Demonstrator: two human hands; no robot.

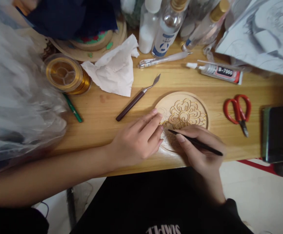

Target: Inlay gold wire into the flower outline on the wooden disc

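Note:
A round wooden disc (195, 100) lies near the front edge of the wooden table (102, 113), with a flower outline of gold wire (186, 113) on its face. My left hand (139, 139) rests at the disc's left rim, fingertips pressed on the wire there. My right hand (200, 149) is closed around a thin black tool (200, 144) in a pen grip. The tool's tip touches the disc's lower left part, beside my left fingertips.
A palette knife (136, 97) and crumpled tissue (114, 70) lie behind my left hand. A spool of gold wire (67, 74) and a green pencil (73, 109) sit left. Red scissors (239, 112), a B-7000 glue tube (219, 72), bottles (167, 29) and a phone (275, 133) are right.

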